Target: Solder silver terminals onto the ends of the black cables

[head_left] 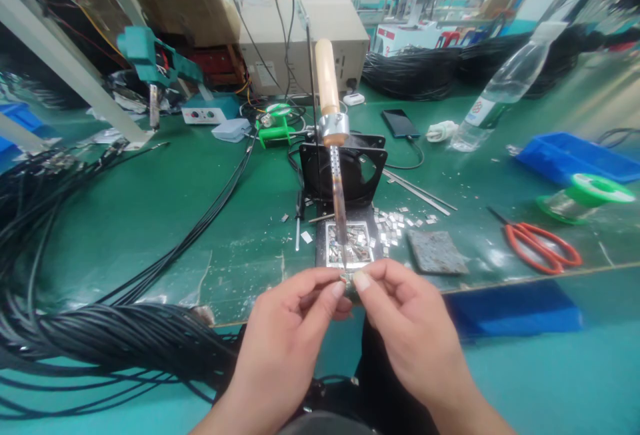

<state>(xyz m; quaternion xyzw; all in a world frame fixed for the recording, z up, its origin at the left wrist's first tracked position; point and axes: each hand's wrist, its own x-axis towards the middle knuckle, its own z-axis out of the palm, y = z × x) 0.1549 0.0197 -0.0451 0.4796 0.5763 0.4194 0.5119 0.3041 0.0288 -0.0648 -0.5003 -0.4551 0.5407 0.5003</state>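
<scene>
My left hand [290,328] and my right hand [410,328] meet at the bench's front edge, thumbs and fingertips pinched together. Between them is a small metal part [349,279], mostly covered by the fingers, so its exact kind is hidden. Just above it ends the tip of a soldering iron [339,188], fixed pointing downward, with a wooden handle [327,81]. Behind the fingertips, a square tray [327,248] holds small metal bits. A black fan frame [313,171] stands behind the iron.
Loose metal pieces [393,225] lie beside the tray, near a grey square block [437,253]. Orange-handled scissors [543,248], a solder spool [575,198], a blue bin [583,158] and a plastic bottle [505,88] are to the right. Black cables [125,335] fill the left; a screwdriver [299,218] lies nearer.
</scene>
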